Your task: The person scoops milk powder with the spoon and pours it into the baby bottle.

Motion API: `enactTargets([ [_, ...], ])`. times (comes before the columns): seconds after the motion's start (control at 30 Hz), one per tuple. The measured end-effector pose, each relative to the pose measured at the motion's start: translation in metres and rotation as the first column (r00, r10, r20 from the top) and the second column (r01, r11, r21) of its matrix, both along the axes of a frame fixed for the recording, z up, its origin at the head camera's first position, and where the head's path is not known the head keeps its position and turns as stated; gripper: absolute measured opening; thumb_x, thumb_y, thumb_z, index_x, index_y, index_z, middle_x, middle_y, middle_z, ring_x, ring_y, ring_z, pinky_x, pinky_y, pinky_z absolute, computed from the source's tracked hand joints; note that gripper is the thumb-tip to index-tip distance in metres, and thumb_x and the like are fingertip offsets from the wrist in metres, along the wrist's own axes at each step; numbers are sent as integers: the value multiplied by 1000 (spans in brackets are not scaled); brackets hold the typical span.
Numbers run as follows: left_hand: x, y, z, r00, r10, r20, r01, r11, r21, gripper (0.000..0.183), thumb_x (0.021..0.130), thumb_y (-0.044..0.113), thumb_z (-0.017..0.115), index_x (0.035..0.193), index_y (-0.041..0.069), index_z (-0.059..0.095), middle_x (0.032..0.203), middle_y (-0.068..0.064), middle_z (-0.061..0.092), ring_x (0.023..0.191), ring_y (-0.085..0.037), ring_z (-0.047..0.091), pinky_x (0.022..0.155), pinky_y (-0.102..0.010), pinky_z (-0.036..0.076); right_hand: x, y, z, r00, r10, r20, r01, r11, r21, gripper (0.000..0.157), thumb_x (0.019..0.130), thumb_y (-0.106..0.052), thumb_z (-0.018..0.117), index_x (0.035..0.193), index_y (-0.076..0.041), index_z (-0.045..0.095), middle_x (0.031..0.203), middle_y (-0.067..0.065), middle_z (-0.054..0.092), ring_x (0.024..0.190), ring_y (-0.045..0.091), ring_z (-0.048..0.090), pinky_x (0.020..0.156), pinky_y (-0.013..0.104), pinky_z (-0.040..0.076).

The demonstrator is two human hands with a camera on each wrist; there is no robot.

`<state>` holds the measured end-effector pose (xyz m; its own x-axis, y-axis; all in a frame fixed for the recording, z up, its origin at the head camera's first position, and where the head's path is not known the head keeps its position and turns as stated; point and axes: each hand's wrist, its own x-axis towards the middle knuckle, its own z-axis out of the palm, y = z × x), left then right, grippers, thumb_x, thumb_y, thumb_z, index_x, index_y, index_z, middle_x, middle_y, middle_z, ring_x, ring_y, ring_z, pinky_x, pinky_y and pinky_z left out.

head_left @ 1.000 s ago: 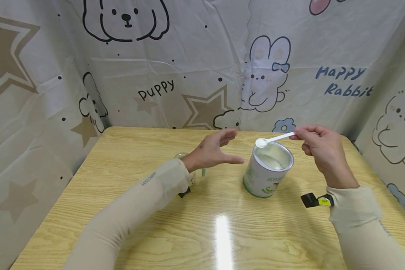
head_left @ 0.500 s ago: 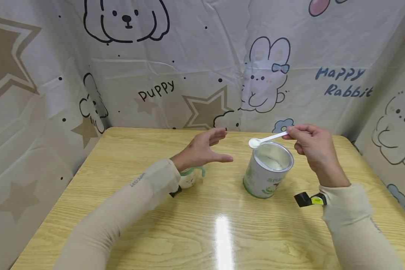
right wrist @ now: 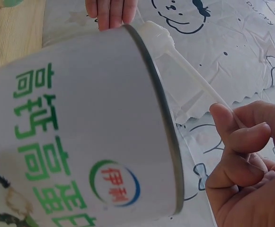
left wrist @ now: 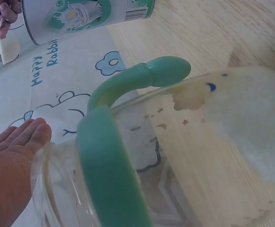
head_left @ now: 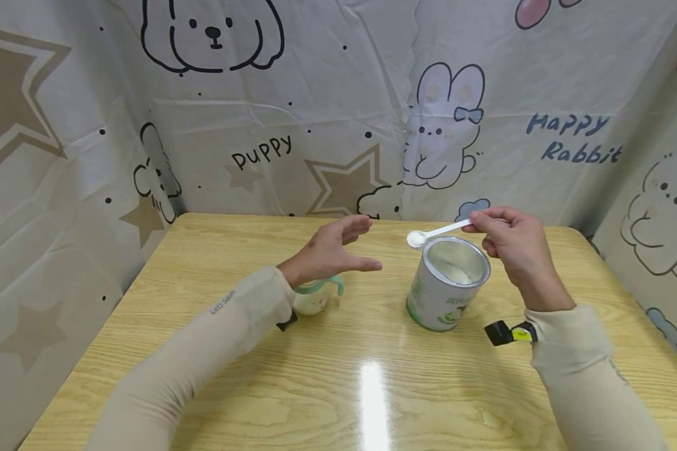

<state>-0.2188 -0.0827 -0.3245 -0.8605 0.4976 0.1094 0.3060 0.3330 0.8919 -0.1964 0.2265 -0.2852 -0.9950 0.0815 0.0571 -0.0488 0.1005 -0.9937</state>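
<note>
My right hand pinches the handle end of a white measuring scoop. White powder fills the scoop's bowl, which hovers just past the left rim of a milk powder can. The can stands upright without a lid, and pale powder shows inside it. My left hand is held in the air with thumb and fingers spread apart, holding nothing. Partly hidden under the left wrist is a clear baby bottle with a green collar and green handle. In the left wrist view, white powder lies at the bottle's bottom.
A light wooden table carries the can and the bottle. Behind and at both sides hangs a printed cloth with cartoon animals and stars. Small black cameras are strapped to both wrists.
The right hand has moved left with the scoop, from over the can's mouth to past its left rim. The left hand has drawn left, so more of the bottle shows.
</note>
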Motion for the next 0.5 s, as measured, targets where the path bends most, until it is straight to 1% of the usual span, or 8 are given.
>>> enactTargets([
  [0.07, 0, -2, 0, 1000, 1, -7, -1, 1000, -3, 84, 79, 24, 88, 149, 9, 43, 151, -5, 46, 139, -18, 43, 112, -27, 37, 0, -2, 0, 1000, 3, -6, -3, 1000, 4, 5, 96, -14, 69, 93, -10, 69, 77, -7, 74, 51, 5, 46, 46, 15, 42],
  [0.13, 0, -5, 0, 1000, 6, -12, -6, 1000, -10, 82, 80, 24, 87, 148, 9, 44, 150, -3, 47, 138, -18, 44, 112, -27, 37, 0, -5, -1, 1000, 5, -9, -5, 1000, -2, 8, 96, -14, 69, 97, -6, 68, 77, -6, 74, 51, 6, 46, 46, 15, 42],
  [0.27, 1, -10, 0, 1000, 21, -12, -21, 999, -27, 82, 80, 25, 87, 148, 9, 44, 151, -5, 46, 139, -20, 44, 113, -31, 37, 0, -8, -2, 1000, 5, -1, -5, 1000, -4, 10, 96, -14, 69, 99, -5, 67, 77, -7, 73, 51, 6, 46, 46, 15, 42],
  [0.4, 1, -15, 0, 1000, 31, -5, -31, 999, -35, 83, 80, 27, 87, 149, 11, 43, 153, -6, 45, 139, -21, 43, 113, -34, 37, -2, -12, -1, 1000, -5, 15, 5, 999, 51, 14, 96, -18, 69, 101, -5, 66, 77, -9, 73, 50, 6, 46, 46, 15, 41],
  [0.5, 1, -19, 1, 999, 34, -6, -34, 999, -40, 83, 80, 28, 87, 149, 12, 44, 152, -4, 45, 139, -19, 43, 113, -32, 37, -3, -17, 0, 1000, -6, 24, 4, 996, 87, 19, 96, -21, 70, 103, -5, 63, 77, -10, 72, 50, 5, 46, 47, 15, 40],
])
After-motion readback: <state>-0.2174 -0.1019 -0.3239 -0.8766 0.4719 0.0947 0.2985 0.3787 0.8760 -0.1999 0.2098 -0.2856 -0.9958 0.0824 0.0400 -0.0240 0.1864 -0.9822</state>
